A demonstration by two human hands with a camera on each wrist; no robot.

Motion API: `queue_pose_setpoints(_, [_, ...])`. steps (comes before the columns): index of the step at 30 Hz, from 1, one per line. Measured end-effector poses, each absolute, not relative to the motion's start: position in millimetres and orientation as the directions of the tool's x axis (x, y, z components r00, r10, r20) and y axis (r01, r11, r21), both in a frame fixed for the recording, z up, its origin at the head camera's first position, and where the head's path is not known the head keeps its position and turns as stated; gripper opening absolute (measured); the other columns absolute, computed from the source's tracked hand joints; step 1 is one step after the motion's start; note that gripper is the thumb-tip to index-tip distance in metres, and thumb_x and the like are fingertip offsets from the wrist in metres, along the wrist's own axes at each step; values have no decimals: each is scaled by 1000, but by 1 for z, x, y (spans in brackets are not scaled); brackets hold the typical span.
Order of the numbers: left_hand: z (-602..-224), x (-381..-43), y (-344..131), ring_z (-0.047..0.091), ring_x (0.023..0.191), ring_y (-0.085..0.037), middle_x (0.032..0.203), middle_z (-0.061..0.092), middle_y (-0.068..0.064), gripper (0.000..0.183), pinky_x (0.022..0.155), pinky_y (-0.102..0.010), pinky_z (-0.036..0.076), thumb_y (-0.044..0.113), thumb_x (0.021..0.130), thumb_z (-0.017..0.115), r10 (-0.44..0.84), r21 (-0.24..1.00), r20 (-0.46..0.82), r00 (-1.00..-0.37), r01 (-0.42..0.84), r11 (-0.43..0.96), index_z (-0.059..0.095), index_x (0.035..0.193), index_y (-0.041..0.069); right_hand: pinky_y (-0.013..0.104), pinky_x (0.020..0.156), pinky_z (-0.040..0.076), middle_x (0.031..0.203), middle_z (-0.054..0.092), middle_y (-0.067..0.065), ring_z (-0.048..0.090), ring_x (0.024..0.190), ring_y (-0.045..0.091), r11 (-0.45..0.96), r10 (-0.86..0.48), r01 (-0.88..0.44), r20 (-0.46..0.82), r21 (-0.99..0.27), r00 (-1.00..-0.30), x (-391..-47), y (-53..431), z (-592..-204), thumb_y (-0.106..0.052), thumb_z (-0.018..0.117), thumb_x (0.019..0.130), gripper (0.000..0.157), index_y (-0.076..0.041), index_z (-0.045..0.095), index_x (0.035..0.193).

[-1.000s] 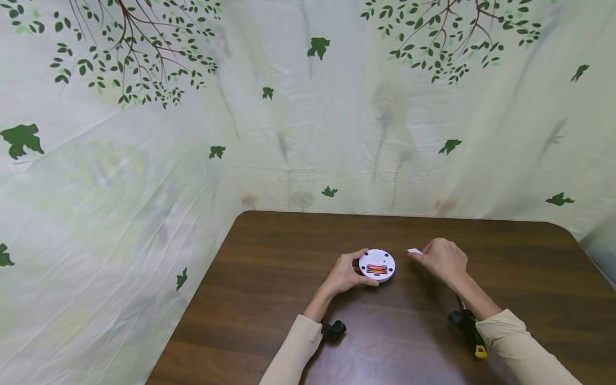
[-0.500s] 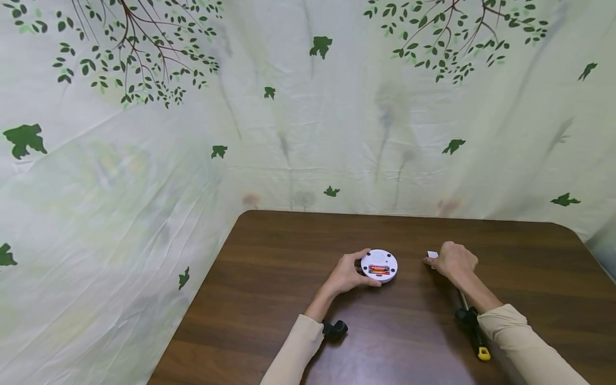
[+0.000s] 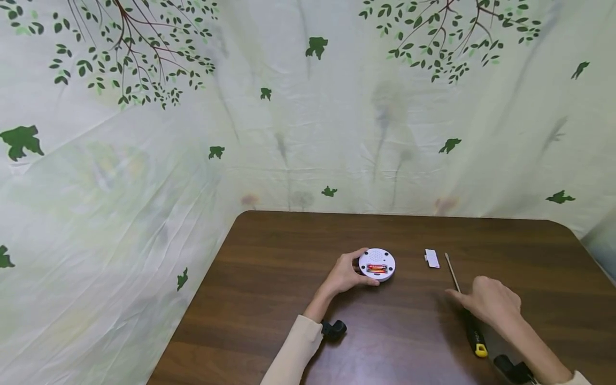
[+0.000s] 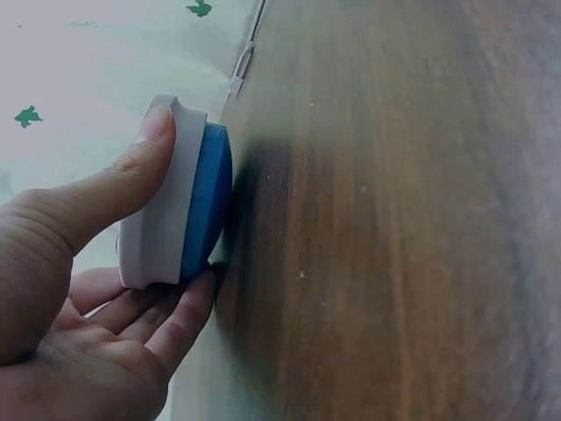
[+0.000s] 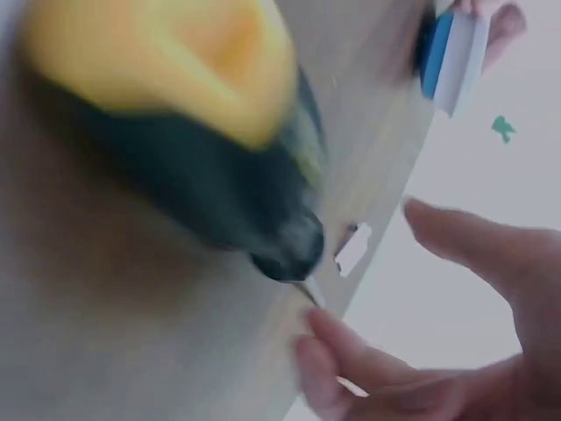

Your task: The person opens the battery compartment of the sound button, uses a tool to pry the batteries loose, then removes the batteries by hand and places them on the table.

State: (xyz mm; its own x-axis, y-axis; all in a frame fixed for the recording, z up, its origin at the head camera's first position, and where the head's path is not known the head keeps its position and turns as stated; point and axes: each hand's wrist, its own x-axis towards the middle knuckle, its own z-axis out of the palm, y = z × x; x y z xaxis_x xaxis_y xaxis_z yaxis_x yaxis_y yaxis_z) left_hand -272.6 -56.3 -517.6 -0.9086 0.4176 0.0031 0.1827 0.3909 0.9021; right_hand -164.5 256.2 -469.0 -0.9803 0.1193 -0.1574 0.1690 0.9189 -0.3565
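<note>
My left hand [image 3: 344, 275] grips a round white battery device [image 3: 379, 256] by its rim, underside up. Two red batteries [image 3: 377, 269] sit in its uncovered compartment, near a patch of small holes and dark feet. The left wrist view shows its blue domed side [image 4: 206, 197] facing the table, with my thumb [image 4: 131, 175] on the white rim. My right hand [image 3: 493, 302] is over a screwdriver [image 3: 475, 337], its thumb spread from its fingers. In the right wrist view those fingers [image 5: 351, 355] are close to the shaft. The small white battery cover [image 3: 432, 259] lies on the table.
The brown wooden table [image 3: 269, 240] ends at the back against a leaf-printed cloth [image 3: 289, 133]. The screwdriver's yellow-ended handle points toward the near side, its tip toward the back. A black wrist camera mount [image 3: 333, 330] is beneath the left forearm.
My right hand has put the battery cover down on the table, let go of it, and drawn back toward the screwdriver. My left hand keeps the device in nearly the same spot.
</note>
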Motion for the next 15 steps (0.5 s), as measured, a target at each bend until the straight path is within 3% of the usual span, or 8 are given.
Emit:
queue_pose_setpoints(6, [-519, -273, -56, 69, 115, -24, 142, 61, -19, 87, 94, -31, 58, 6, 72, 95, 421, 901, 22, -907, 200, 384, 54, 148, 3, 27, 48, 30, 53, 38, -5, 41, 51, 12, 921, 102, 211, -319, -328, -942, -130, 261, -489, -63, 72, 87, 62, -14, 48, 58])
queue_pose_setpoints(13, [-521, -271, -56, 69, 117, -29, 143, 60, -19, 86, 96, -34, 58, 4, 72, 94, 410, 916, 17, -912, 178, 360, 53, 148, 3, 30, 48, 35, 54, 55, -2, 57, 52, 13, 870, 92, 229, -313, -437, -945, -126, 277, -494, -47, 67, 96, 50, -16, 52, 60])
queue_pose_setpoints(15, [-521, -271, -57, 70, 117, -29, 143, 60, -19, 86, 96, -34, 58, 3, 72, 94, 410, 918, 19, -912, 178, 355, 53, 148, 2, 32, 48, 40, 57, 62, -2, 62, 52, 13, 840, 98, 249, -316, -482, -944, -127, 284, -489, -47, 61, 100, 48, -10, 59, 70])
